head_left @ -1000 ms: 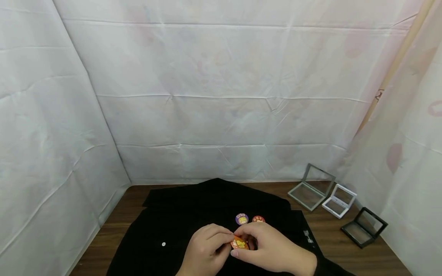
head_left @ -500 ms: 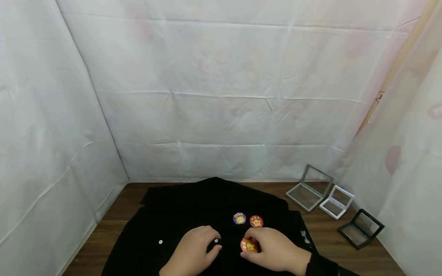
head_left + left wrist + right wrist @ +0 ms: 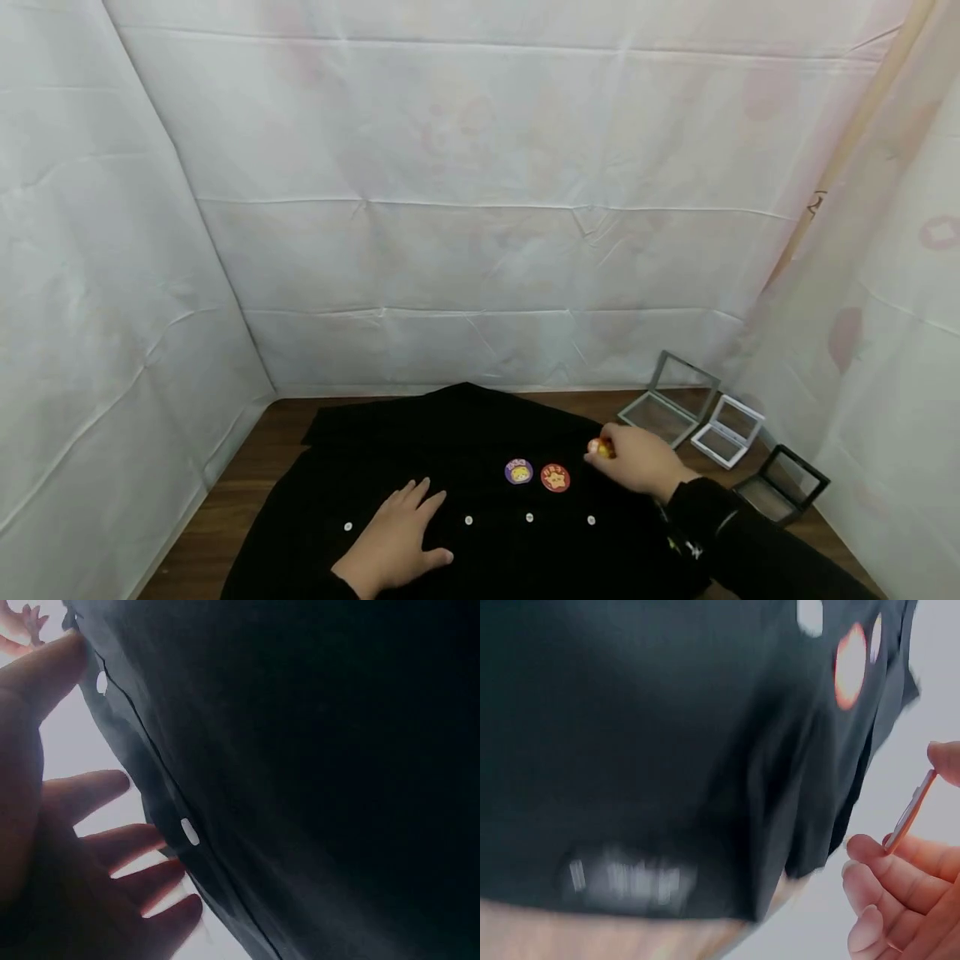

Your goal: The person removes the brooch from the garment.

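Note:
Spread on the table is a black shirt (image 3: 420, 467) with several white buttons (image 3: 529, 517). A purple round badge (image 3: 518, 472) and a red round badge (image 3: 555, 477) lie side by side on it. My right hand (image 3: 647, 461) pinches an orange badge (image 3: 601, 448) over the shirt's right part; in the right wrist view this badge (image 3: 911, 814) shows edge-on between thumb and fingertips. With fingers spread, my left hand (image 3: 393, 537) is over the shirt's front, near the button row. The left wrist view shows these fingers (image 3: 124, 844) beside the button placket.
At the right stand three opened folding frames with clear panels: a grey one (image 3: 658, 417), a white one (image 3: 718, 446) and a black one (image 3: 765, 497). Wooden tabletop (image 3: 232, 500) shows around the shirt. White cloth (image 3: 450, 250) hangs behind and at both sides.
My right hand has carried the orange badge rightward and away from me. My left hand has let go of it, drawn back left and spread its fingers. More buttons are uncovered.

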Demonstrator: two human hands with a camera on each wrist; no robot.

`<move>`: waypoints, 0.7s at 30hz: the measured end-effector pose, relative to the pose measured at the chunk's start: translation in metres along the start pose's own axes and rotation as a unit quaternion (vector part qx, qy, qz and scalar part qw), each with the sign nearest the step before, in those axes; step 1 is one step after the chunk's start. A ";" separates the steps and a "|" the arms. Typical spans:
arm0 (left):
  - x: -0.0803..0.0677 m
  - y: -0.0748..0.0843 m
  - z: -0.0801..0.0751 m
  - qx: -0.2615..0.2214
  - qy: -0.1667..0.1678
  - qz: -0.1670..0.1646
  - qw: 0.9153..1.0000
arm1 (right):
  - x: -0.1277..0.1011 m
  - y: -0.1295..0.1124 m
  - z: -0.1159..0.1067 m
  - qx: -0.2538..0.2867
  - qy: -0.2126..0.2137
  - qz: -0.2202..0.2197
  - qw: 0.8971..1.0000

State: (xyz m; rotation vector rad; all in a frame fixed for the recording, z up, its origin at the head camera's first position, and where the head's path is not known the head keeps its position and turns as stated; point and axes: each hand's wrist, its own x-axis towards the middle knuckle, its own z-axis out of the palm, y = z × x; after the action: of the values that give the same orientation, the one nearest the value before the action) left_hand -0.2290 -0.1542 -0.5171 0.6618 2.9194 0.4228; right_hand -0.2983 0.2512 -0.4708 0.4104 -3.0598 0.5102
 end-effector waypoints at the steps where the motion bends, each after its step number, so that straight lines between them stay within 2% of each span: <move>1: 0.000 -0.002 0.001 -0.006 -0.009 -0.004 1.000 | 0.003 0.007 -0.003 -0.005 0.003 0.011 1.000; 6: -0.003 -0.008 0.004 -0.029 -0.042 -0.022 0.998 | 0.012 0.038 -0.025 -0.015 0.016 0.040 0.999; 12: -0.006 -0.009 0.003 -0.020 -0.051 -0.031 0.998 | 0.019 0.059 -0.048 0.003 0.016 0.080 0.997; 16: -0.007 -0.004 -0.002 -0.013 -0.055 -0.035 0.998 | 0.026 0.073 -0.053 -0.010 0.016 0.097 0.995; 21: -0.007 0.002 -0.005 -0.002 -0.063 -0.035 0.997 | 0.034 0.094 -0.047 -0.017 0.009 0.112 0.994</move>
State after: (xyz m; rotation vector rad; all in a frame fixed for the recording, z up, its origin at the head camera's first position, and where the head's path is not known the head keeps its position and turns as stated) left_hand -0.2229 -0.1565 -0.5113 0.5629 2.8127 0.3655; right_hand -0.3564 0.3434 -0.4540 0.0609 -3.1079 0.4642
